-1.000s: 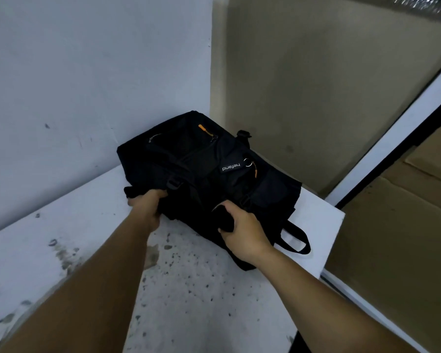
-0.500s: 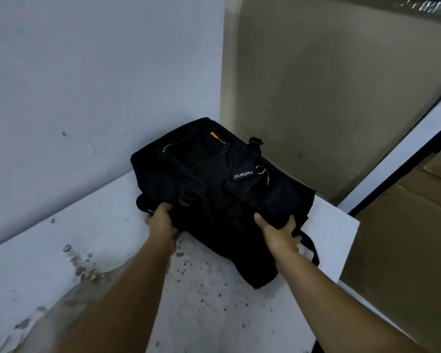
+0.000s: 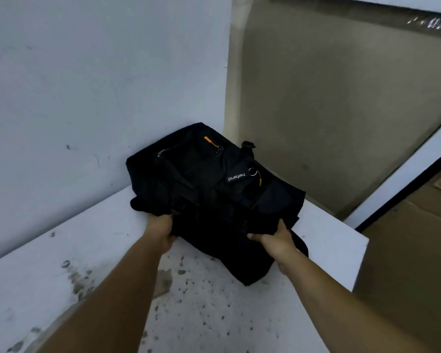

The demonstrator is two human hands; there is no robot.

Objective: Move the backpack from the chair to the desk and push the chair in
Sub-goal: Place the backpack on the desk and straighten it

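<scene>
The soft black fabric backpack with orange zip pulls (image 3: 214, 189) lies flat on the speckled white desk (image 3: 323, 240), just beyond both wrists. The left hand (image 3: 161, 230) and right hand (image 3: 278, 240) each clutch its near edge. It looks floppy, probably light; the edge fabric gives the surest hold.

Bare storage-like room, stained white desk (image 3: 214, 314), plain white wall (image 3: 87, 85), flattened cardboard (image 3: 418, 250)

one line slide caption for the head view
Both hands, left and right, grip a black backpack on a white desk.
</scene>
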